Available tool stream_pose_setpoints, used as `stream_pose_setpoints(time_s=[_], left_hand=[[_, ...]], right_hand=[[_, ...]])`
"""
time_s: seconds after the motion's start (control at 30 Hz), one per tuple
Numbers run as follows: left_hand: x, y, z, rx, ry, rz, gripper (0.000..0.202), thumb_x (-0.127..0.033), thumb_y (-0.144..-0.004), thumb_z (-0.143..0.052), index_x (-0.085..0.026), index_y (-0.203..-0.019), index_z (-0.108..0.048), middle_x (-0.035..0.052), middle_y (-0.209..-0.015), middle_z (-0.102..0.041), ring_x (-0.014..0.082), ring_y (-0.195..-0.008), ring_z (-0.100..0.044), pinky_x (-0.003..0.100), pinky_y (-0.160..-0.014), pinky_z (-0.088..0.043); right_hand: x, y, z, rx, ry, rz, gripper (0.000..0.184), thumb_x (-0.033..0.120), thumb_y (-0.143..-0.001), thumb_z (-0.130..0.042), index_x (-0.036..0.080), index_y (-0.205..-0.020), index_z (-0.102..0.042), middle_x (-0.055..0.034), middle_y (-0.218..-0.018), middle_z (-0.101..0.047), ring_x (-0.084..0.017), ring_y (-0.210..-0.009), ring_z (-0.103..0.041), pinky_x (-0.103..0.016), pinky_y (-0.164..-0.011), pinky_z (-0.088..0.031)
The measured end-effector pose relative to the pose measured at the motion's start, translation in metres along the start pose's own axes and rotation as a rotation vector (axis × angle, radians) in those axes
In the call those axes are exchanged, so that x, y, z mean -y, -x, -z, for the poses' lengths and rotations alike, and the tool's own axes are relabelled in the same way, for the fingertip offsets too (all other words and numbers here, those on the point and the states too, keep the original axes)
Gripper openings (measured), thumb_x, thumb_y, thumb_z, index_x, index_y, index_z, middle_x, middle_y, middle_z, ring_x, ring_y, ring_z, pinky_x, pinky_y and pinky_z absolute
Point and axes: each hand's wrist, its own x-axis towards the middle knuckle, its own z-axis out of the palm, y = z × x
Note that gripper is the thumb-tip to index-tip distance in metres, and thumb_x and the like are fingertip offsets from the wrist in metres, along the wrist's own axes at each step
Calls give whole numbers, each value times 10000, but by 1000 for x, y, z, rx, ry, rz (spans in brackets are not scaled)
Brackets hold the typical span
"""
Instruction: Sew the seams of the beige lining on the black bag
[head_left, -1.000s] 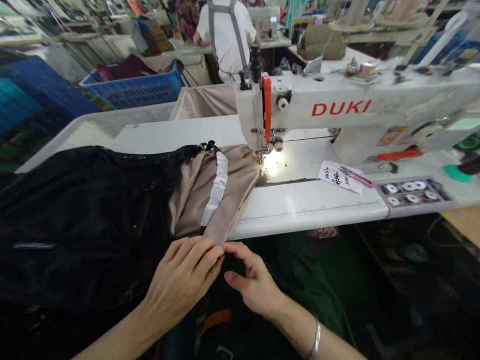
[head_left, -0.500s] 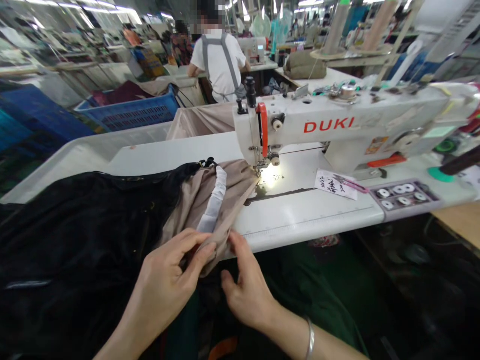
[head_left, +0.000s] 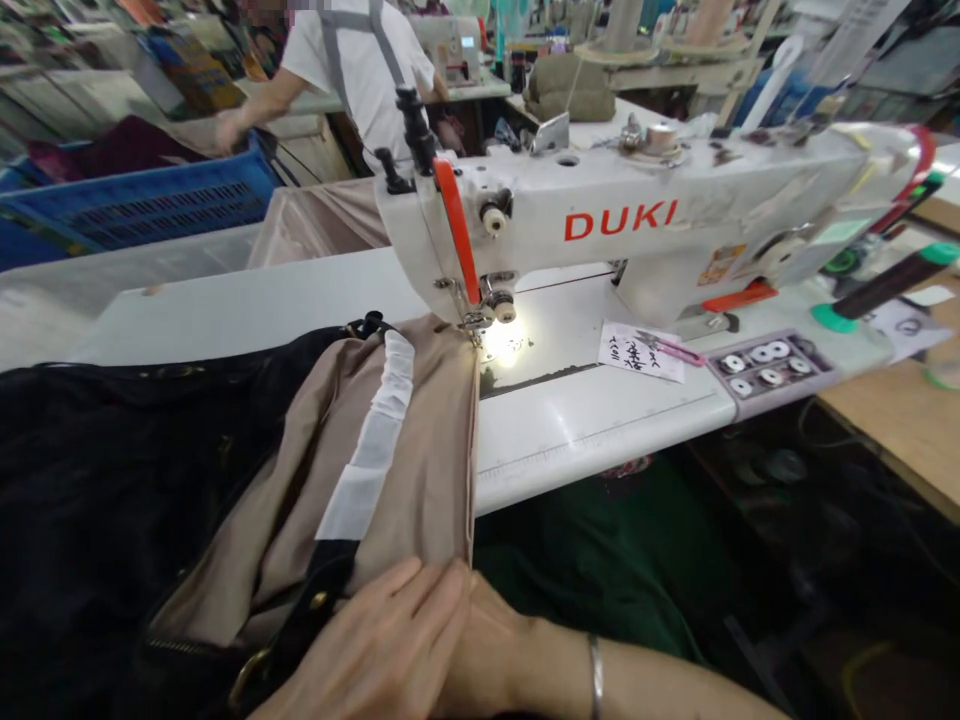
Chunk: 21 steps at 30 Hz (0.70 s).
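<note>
Beige fabric [head_left: 420, 480] runs right up under the presser foot [head_left: 478, 320] of the DUKI sewing machine [head_left: 600, 215], white tape [head_left: 367, 460] along it! Left hand [head_left: 375, 640] lies flat and open on the cloth; right hand [head_left: 487, 650] sits tight beside it, fingers hidden, so its grip can't be told. Black garment [head_left: 90, 500] bunches alongside.

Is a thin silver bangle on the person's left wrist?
No, the thin silver bangle sits on the wrist of the right hand.
</note>
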Motion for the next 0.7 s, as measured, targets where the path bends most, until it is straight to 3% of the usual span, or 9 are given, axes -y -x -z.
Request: stream_pose_setpoints(time_s=[0.07,0.1,0.2,0.27,0.37,0.5,0.6,0.7], left_hand=[[0,0,4,-22,35,1,376,-10,-895,-376,-130,-1033,-704,45,-870,-711,165,-754,-639,321,-782,-514],[0,-2,6,-34,51,-3,356,-20,-915,-380,-119,-1047,-695,42,-856,-701,161,-747,-632,322,-773,-506],[0,-7,10,-26,68,-1,311,-48,-963,-382,-103,-1049,-676,35,-826,-677,146,-724,-613,317,-728,-479],[0,-9,11,-13,76,-4,309,-62,-984,-370,-98,-1052,-669,34,-810,-663,140,-723,-607,315,-715,-466],[-1,-9,10,-31,80,9,309,-78,-1001,-358,-99,-1058,-661,42,-843,-661,138,-754,-603,316,-737,-450],[-2,-8,9,-61,77,21,326,-100,-1028,-324,-113,-1043,-649,34,-881,-672,134,-777,-595,318,-812,-421],[-2,-9,9,-110,61,40,397,-87,-1040,-248,-129,-989,-640,25,-865,-682,128,-766,-586,302,-835,-410],[-2,-7,8,-136,26,20,364,-52,-1019,-279,-139,-978,-630,14,-914,-699,124,-806,-589,299,-837,-405]], right_hand=[[-14,4,28,60,22,131,182,308,-896,-586,220,-780,-695,-30,-619,-665,-175,-511,-592,-308,-464,-462],[-20,5,45,27,40,159,156,264,-899,-578,202,-802,-683,-31,-663,-676,-160,-536,-599,-294,-487,-463],[-31,-3,91,-139,74,187,128,141,-948,-591,180,-1024,-686,-53,-912,-745,-147,-755,-673,-272,-679,-535],[-37,-14,109,-139,116,299,207,105,-959,-604,173,-1142,-670,-73,-1057,-755,-167,-913,-689,-294,-800,-554],[-45,-34,115,-100,186,508,197,117,-985,-585,140,-1163,-666,-89,-1143,-751,-199,-1045,-679,-325,-876,-556],[-58,-59,117,-57,258,677,223,170,-1059,-458,142,-1066,-679,-73,-1089,-767,-184,-1024,-688,-323,-876,-558],[-67,-81,125,54,289,662,220,170,-1058,-458,136,-1072,-675,-82,-1107,-759,-189,-1050,-693,-323,-932,-556],[-76,-108,133,171,273,556,177,139,-1024,-508,156,-1076,-677,-73,-1142,-743,-178,-1035,-705,-287,-910,-566]])
